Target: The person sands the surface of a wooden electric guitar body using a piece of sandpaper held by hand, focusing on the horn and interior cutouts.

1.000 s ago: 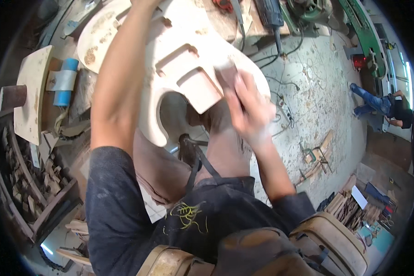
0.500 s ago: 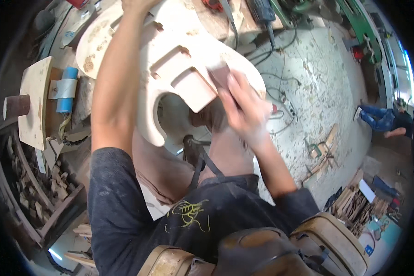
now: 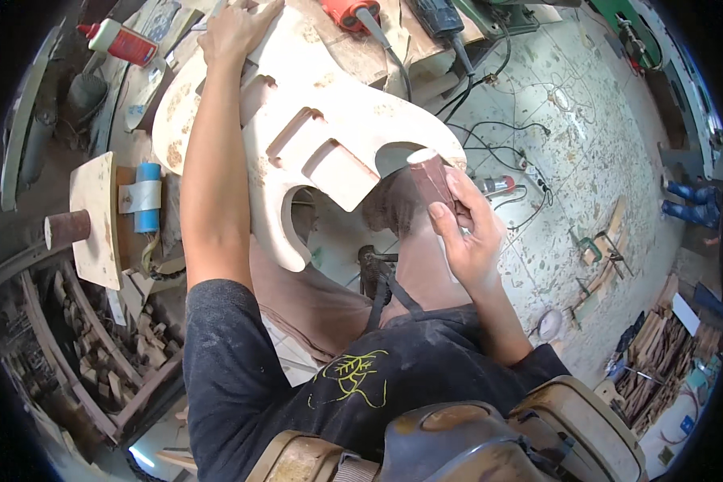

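An unfinished guitar body [image 3: 329,136] of pale bare wood rests across the person's lap, its face up, with rectangular cavities cut into the face and a deep curved cutaway on each side of the lower end. Its long axis runs from the upper left, by the workbench, down toward the person's knees, and the two horns point down and toward the person. The left hand [image 3: 237,32] lies flat on the far upper end of the guitar body, fingers spread, pressing rather than gripping. The right hand [image 3: 466,229] is closed around a brown cylindrical sanding roll [image 3: 431,178], whose tip sits at the right horn of the guitar body, seemingly touching the cutaway edge, though the contact is hard to make out. Beyond the far end of the guitar body, at upper left, lies a white glue bottle [image 3: 124,40] with a red label and red cap.
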A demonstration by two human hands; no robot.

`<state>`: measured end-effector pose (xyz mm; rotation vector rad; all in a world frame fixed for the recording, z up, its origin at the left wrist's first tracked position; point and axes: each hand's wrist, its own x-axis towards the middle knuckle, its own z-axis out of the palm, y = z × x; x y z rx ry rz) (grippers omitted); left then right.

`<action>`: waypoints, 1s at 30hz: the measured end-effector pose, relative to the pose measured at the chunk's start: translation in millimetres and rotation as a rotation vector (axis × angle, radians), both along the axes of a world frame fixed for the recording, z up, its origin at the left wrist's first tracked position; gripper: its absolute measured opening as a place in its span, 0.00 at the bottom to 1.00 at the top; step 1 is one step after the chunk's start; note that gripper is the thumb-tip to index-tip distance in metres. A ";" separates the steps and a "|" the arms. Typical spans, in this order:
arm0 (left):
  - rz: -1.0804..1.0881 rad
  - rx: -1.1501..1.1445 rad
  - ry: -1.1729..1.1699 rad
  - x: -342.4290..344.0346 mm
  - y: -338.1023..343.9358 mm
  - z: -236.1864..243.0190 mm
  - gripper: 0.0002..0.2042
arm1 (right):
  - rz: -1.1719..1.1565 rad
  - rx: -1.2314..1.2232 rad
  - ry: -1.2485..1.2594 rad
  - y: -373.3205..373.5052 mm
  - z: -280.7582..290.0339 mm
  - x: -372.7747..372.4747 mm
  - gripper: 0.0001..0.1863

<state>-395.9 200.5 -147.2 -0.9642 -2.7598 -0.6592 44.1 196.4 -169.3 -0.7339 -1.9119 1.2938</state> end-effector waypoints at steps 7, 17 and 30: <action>-0.022 0.012 0.030 0.7 0.5 4.3 0.33 | -0.007 0.321 -0.094 12.3 18.5 -24.7 0.21; 0.042 -0.034 0.078 3.4 3.0 0.9 0.33 | 0.108 0.601 0.035 18.0 11.4 -73.7 0.16; 0.045 -0.007 0.098 -7.8 -3.4 6.8 0.33 | 0.097 0.658 0.053 26.1 -0.7 -68.5 0.15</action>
